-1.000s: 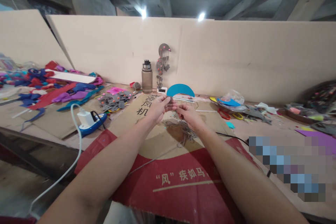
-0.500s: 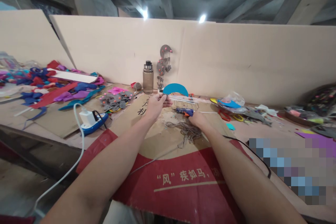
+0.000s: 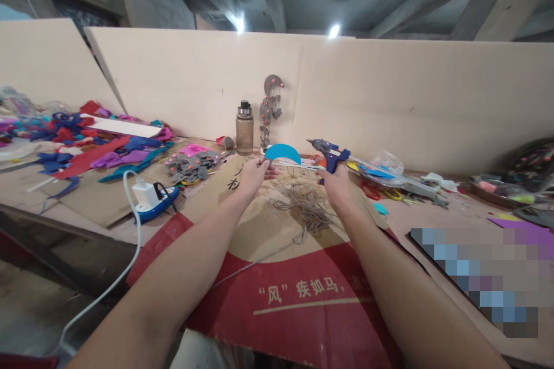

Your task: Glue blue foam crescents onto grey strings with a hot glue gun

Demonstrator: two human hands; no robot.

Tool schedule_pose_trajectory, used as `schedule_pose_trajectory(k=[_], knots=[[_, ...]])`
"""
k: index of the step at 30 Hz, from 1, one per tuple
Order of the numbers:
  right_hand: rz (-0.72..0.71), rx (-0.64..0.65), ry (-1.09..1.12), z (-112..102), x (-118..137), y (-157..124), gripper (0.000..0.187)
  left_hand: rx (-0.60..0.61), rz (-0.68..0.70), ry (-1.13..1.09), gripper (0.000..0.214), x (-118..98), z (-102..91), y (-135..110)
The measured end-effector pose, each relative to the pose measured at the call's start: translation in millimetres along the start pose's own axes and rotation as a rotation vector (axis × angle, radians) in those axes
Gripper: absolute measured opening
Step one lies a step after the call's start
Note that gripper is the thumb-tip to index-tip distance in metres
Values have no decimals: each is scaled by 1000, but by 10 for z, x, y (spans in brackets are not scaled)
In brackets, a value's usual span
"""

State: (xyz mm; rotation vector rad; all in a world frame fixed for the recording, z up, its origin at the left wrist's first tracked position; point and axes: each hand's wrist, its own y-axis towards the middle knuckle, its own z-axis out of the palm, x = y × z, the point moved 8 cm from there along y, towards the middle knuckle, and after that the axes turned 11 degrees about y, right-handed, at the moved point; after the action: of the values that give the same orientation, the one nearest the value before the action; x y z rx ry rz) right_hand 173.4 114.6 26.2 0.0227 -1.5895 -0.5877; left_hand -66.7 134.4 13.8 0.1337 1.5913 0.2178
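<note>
My left hand [image 3: 255, 177] is closed, pinching the left tip of a blue crescent-shaped piece [image 3: 283, 153], whose curved side faces up. Its material is too small to tell. Wrapped around the handle of a blue glue gun [image 3: 331, 155] is my right hand [image 3: 337, 181]; the nozzle points up and left, above the cardboard. Between and below both hands lies a loose heap of grey cord [image 3: 312, 214]. One strand runs up toward my left hand, another down left across the printed cardboard sheet [image 3: 298, 265].
A bottle [image 3: 244, 130] stands at the back beside a hanging grey ornament [image 3: 272, 95] with pink dots. To the left are felt scraps [image 3: 116, 153], grey dotted pieces [image 3: 193, 164] and a power strip [image 3: 158, 204] with a white cord. Scissors [image 3: 370, 190] lie on the right.
My right hand has lifted the glue gun up and to the right, tilting its nozzle upward. My left hand has moved slightly left and down with the blue crescent.
</note>
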Motion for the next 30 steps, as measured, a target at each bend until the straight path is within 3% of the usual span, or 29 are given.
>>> schedule_pose_trajectory(k=[4, 8, 14, 30], knots=[[-59, 219, -24, 249, 276, -208, 25, -11, -31, 13, 24, 55, -32, 30], [-122, 381, -12, 482, 324, -359, 24, -13, -7, 23, 25, 39, -24, 28], [-209, 418, -103, 564, 204, -334, 27, -18, 1, 29, 24, 19, -2, 22], [-265, 410, -193, 578, 243, -350, 31, -16, 49, 47, 22, -24, 21, 2]])
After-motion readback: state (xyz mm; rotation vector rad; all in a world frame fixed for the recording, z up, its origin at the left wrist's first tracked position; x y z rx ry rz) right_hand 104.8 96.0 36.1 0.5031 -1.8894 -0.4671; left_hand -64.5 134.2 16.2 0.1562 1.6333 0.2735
